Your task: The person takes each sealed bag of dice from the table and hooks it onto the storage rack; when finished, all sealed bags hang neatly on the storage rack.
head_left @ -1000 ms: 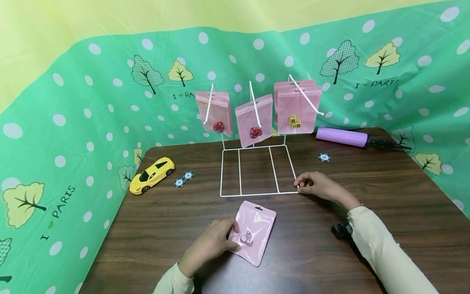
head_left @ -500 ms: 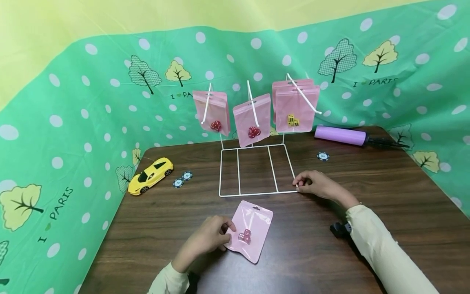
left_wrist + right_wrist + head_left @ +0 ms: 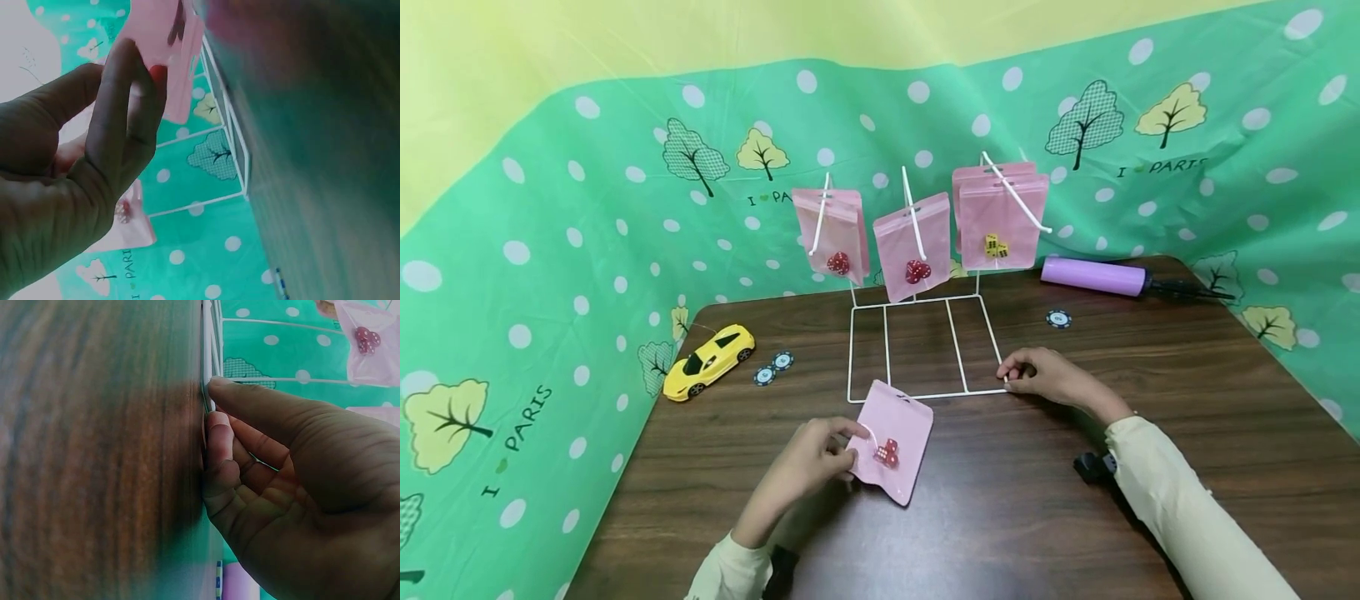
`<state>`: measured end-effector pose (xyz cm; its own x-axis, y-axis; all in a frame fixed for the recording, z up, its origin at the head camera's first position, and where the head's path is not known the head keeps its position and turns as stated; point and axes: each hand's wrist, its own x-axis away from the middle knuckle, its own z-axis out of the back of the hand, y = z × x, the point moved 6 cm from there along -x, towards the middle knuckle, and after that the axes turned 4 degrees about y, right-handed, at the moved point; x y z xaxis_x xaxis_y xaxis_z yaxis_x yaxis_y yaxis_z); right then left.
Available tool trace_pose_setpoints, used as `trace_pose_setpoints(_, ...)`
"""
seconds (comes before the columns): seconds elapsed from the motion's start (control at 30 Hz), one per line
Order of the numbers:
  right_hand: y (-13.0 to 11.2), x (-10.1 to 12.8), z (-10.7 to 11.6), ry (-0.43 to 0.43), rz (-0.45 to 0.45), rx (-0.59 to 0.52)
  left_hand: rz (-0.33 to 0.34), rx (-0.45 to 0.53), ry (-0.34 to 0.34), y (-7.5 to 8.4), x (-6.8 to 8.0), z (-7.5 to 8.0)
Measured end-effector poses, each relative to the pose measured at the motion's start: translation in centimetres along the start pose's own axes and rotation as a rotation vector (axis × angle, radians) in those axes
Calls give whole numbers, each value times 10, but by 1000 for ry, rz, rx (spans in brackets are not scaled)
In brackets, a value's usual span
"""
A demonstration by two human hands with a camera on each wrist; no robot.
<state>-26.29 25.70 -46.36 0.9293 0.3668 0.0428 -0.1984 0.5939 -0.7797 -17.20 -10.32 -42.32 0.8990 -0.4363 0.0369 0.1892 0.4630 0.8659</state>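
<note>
A person in pale long sleeves sits at a dark wooden table (image 3: 1150, 350), both hands at work around a white wire rack (image 3: 925, 346) that serves as the centre of the scene. The left hand (image 3: 808, 460) pinches a pink pouch (image 3: 897, 429) by its left edge, thumb and fingers curled onto the plastic; the pouch is lifted and tilted just in front of the rack's front rail, its top corner overlapping that rail, with red dice (image 3: 887, 452) showing inside near the bottom. The left wrist view is blurred but shows fingers (image 3: 125, 112) closed against pink plastic. The right hand (image 3: 1047, 379) rests at the rack's front right corner, fingers curled and pressing on the wire base against the tabletop; the right wrist view confirms fingertips (image 3: 219, 425) touching the wire.

On the rack's upright pegs hang more pink pouches: the left one (image 3: 831, 229) and the middle one (image 3: 913, 246) each with red dice, the right stack (image 3: 1003, 217) with yellow dice. Left of the rack sit a yellow toy car (image 3: 709, 361) and two poker chips (image 3: 773, 367); right of it lie a single chip (image 3: 1058, 318) and, further back, a purple pump (image 3: 1093, 277). A green dotted cloth (image 3: 587, 250) with trees backs the rack.
</note>
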Motion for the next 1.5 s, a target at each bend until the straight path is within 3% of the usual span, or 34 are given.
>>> trace_pose_setpoints(0.23,1,-1,1,4,6,13,-92,43,165,13,-4,24)
trace_pose_setpoints(0.5,1,-1,2,7,8,20,-191,-25,342,41,1,39)
trace_pose_setpoints(0.93,1,2,2,5,3,0,-515,-15,352,95,17,31)
trace_pose_setpoints(1.23,2,0,2,24,24,6,-723,17,362,123,18,29)
trace_pose_setpoints(1.33,2,0,1,29,31,8,-719,27,380,127,11,31)
trace_pose_setpoints(1.5,1,-1,-1,28,36,18,-642,64,403,120,-5,33)
